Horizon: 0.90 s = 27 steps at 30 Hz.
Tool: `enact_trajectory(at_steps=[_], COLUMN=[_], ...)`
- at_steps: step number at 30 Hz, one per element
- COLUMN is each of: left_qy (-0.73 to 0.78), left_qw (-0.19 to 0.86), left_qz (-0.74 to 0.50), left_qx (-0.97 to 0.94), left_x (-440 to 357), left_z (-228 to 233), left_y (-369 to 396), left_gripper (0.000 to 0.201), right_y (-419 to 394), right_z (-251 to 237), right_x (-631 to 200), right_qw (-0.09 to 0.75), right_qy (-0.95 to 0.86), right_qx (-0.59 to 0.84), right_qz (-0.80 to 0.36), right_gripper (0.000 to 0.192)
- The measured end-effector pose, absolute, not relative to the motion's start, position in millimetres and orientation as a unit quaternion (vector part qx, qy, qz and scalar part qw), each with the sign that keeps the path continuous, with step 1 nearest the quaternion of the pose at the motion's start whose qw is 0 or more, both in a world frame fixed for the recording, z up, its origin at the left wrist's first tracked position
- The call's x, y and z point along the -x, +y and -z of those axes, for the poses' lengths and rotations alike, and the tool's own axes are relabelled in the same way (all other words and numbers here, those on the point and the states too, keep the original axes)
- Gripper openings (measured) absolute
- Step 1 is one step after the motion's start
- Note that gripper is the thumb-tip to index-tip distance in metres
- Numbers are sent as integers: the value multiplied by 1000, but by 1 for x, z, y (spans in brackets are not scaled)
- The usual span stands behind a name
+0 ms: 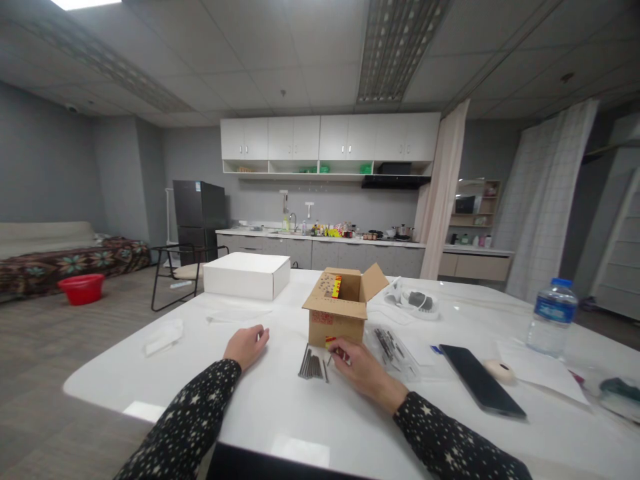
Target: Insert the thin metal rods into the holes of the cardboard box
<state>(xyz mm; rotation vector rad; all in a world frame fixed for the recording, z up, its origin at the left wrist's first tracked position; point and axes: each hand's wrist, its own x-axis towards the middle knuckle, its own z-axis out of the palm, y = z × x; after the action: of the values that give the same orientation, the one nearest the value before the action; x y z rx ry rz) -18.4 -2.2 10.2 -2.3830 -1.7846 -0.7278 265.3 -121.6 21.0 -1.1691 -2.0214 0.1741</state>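
The white bench carries an open carton, a white box, a heap of nails, a phone (face down), a water bottle and paper sheets.

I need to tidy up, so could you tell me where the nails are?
The nails lie on the white table, just before the cardboard box, beside the right hand.

The right hand covers most of the small red and yellow thing in its fingers, so its kind cannot be told. The printing on the cardboard box is too small to read. The dark object is cut by the right edge.
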Motion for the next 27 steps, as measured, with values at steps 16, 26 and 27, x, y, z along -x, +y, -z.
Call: enact_trajectory(at_steps=[16, 26, 27], left_qy=[-579, -580, -580], left_qw=[33, 41, 42], left_qz=[239, 236, 235], left_qx=[779, 778, 779], left_x=[17, 18, 18], left_z=[-12, -10, -9], left_y=[-2, 0, 0], left_gripper=[38, 37, 37], right_y=[-131, -138, -139], right_z=[-24, -28, -28], right_x=[-259, -257, -257], right_qw=[302, 261, 261], right_qy=[-847, -860, -860], right_qx=[436, 425, 425], right_qz=[-45, -105, -108], right_gripper=[16, 13, 13])
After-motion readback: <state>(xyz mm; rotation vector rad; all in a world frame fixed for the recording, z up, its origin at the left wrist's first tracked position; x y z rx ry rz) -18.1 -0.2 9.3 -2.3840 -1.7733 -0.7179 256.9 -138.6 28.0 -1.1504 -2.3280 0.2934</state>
